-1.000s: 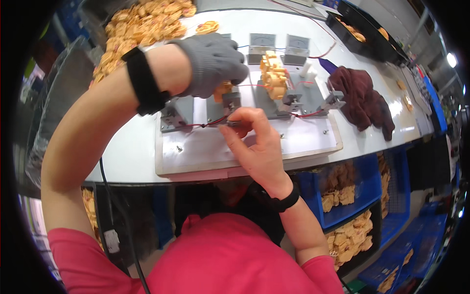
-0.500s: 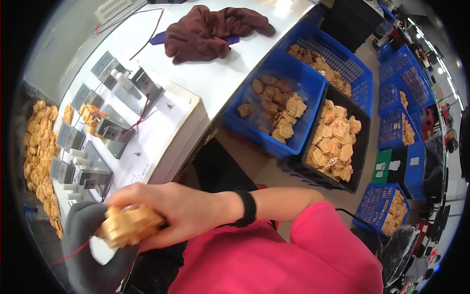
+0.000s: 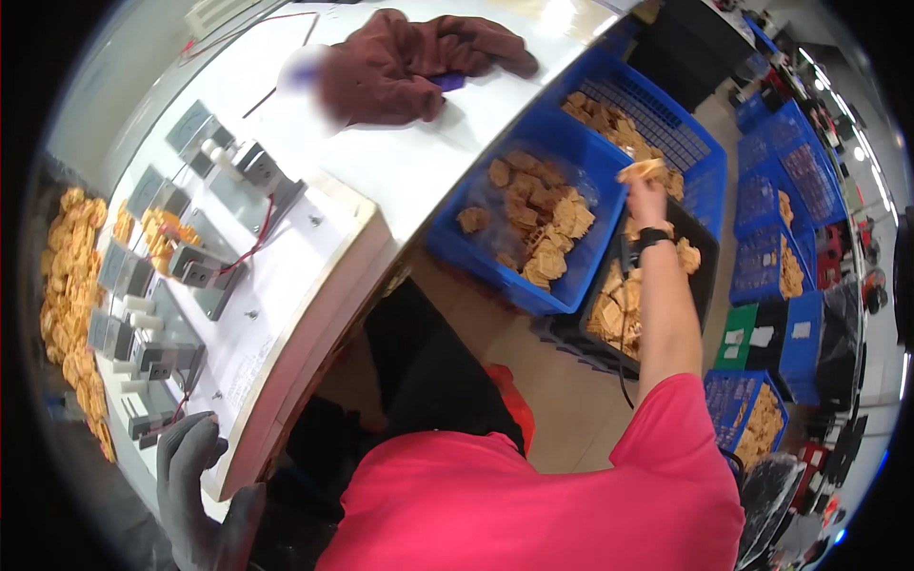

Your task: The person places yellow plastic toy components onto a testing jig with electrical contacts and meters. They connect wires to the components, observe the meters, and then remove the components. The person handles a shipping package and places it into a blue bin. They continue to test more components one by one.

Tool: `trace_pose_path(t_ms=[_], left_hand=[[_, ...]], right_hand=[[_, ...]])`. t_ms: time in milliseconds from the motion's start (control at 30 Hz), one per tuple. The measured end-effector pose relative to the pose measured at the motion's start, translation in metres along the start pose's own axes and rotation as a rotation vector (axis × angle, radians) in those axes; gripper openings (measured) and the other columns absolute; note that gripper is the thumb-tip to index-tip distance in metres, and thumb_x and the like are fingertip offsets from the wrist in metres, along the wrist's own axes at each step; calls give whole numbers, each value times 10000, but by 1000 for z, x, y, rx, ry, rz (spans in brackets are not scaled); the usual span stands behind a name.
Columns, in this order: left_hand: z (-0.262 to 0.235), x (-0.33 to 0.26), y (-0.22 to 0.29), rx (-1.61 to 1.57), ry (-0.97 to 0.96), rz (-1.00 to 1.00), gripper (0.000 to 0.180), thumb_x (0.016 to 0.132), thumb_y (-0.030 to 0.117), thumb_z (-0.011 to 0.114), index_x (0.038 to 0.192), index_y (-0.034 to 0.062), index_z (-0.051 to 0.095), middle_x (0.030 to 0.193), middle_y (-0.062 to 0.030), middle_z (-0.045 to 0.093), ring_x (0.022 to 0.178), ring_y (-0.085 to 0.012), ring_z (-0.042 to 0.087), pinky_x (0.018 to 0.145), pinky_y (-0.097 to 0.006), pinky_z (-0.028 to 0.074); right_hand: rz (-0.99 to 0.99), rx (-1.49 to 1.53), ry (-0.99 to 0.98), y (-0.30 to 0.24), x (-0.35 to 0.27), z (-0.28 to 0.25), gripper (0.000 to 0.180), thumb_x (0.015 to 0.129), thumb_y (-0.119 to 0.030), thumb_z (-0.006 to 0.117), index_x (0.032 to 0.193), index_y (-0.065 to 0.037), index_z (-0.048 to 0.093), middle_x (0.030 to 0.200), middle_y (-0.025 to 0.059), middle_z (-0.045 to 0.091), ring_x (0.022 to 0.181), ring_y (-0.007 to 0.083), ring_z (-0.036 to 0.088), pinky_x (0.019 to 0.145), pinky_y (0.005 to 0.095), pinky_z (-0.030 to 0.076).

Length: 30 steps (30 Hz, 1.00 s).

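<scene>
My right arm is stretched out to the right, and my right hand [image 3: 647,202] is closed on a tan blocky piece [image 3: 642,170]. The hand is above the far end of a black crate [image 3: 703,285] filled with similar tan pieces [image 3: 609,319]. My left hand [image 3: 195,490], in a grey glove, is beside the bench's near corner. Its fingers curve apart from the thumb, with nothing visible between them. Nearby is a white fixture board [image 3: 276,295] with metal blocks and red wires. One tan piece [image 3: 164,233] sits among the blocks.
Blue crates [image 3: 595,285] of brown and tan pieces stand right of the white bench [image 3: 466,124]. A maroon cloth [image 3: 400,71] lies on the bench. Tan pieces [image 3: 71,295] are heaped along the far left. More stacked crates [image 3: 762,238] stand farther right.
My right hand has swung from beside my left hand out over the black crate with a tan piece. My left hand now shows separately, its fingers apart.
</scene>
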<state>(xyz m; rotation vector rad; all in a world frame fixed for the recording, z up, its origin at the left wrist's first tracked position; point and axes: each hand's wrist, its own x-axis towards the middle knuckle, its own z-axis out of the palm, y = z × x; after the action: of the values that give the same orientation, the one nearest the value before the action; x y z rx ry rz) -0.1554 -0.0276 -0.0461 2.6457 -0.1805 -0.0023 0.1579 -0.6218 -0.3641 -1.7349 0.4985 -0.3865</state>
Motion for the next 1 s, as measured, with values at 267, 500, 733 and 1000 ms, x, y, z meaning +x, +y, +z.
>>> trace_pose_path(t_ms=[267, 500, 733, 1000], left_hand=[[18, -20, -27, -31, 232, -117, 534, 679, -57, 704, 1190, -1, 559, 1123, -201, 602, 1027, -351, 598, 890, -406, 479], [27, -52, -55, 68, 578, -220, 454, 742, -97, 618, 1182, 3, 562, 1142, -174, 602, 1080, -304, 578, 965, -390, 434], [68, -71, -104, -67, 959, -434, 524, 858, 18, 590, 1356, -15, 431, 1347, -164, 481, 1270, -277, 453, 1110, -407, 304], [90, -63, -125, -187, 873, -554, 748, 787, 146, 680, 1437, -6, 343, 1445, -176, 408, 1325, -300, 414, 1114, -421, 317]], right_hand=[[-17, 99, -32, -43, -12, 7, 414, 962, -251, 616, 1325, -75, 524, 1149, -9, 627, 966, 62, 597, 765, 173, 431], [-280, 54, -489, -154, -167, 133, 219, 971, -190, 605, 1135, -48, 634, 1021, 9, 647, 892, 78, 590, 785, 207, 460], [-1148, -233, -920, -264, -307, 226, 143, 821, -82, 704, 963, -81, 682, 906, 65, 622, 889, 227, 584, 815, 334, 434], [-1200, -267, -1081, -270, -329, 271, 65, 806, -93, 716, 855, -71, 679, 833, 41, 603, 841, 243, 550, 771, 347, 396]])
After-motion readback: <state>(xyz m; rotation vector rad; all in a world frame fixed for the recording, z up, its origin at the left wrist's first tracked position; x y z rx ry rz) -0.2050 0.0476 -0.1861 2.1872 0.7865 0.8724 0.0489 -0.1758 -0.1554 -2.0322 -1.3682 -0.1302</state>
